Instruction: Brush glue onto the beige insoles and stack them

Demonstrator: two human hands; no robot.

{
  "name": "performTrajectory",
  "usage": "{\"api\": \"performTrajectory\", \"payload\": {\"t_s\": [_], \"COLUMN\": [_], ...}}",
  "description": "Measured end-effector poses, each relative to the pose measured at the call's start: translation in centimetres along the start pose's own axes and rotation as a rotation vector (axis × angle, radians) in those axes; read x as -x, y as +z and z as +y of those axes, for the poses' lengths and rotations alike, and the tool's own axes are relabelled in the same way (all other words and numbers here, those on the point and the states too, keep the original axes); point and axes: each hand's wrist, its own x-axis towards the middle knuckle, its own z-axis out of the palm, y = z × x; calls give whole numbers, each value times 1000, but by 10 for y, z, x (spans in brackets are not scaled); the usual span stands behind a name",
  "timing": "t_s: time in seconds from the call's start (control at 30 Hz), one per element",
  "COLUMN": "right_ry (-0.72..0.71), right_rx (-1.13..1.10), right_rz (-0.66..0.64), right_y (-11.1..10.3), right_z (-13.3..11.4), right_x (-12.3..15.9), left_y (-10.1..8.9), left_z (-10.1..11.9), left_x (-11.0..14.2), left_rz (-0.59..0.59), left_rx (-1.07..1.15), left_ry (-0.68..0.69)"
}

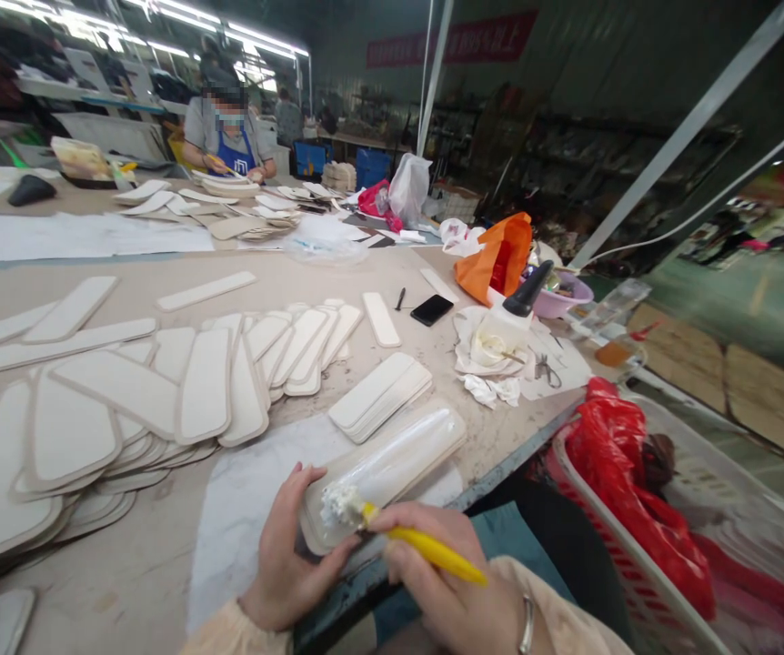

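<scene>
My right hand (433,555) grips the yellow handle of a brush (437,553). Its bristle end is covered in white paste (341,502) and presses on the near end of a long cream panel (402,450) with rounded corners. A wet, shiny coat runs along that panel towards its far end. My left hand (300,550) holds the near end, thumb on one side and fingers on the other. Under the panel lies a white sheet (235,509). Just beyond it is a small stack of similar panels (382,393).
Many fanned-out panels (207,387) cover the table's left side. A phone (432,310), a paste container (491,346), scissors (547,369) and an orange bag (494,259) sit farther right. A basket (589,491) with red plastic stands beside the table edge. Across from me a person (228,146) works.
</scene>
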Motion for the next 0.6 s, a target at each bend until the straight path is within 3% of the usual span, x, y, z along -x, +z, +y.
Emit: {"api": "performTrajectory", "payload": {"t_s": [0.1, 0.17, 0.27, 0.37, 0.47, 0.6], "right_ry": [269, 372, 417, 401, 388, 460], "right_rx": [-128, -133, 21, 161, 82, -283], "right_rz": [45, 175, 411, 519, 444, 280], "right_y": [-9, -22, -50, -66, -58, -26], "right_z": [19, 38, 60, 64, 54, 36], "right_x": [2, 3, 4, 7, 12, 13], "left_y": [-1, -2, -2, -1, -2, -3], "left_z": [3, 4, 4, 5, 7, 10], "left_x": [-1, -2, -2, -3, -5, -7], "left_rz": [-5, -10, -12, -10, -14, -20], "left_rx": [-1, -12, -16, -7, 12, 36], "left_ry": [8, 24, 31, 18, 15, 24]}}
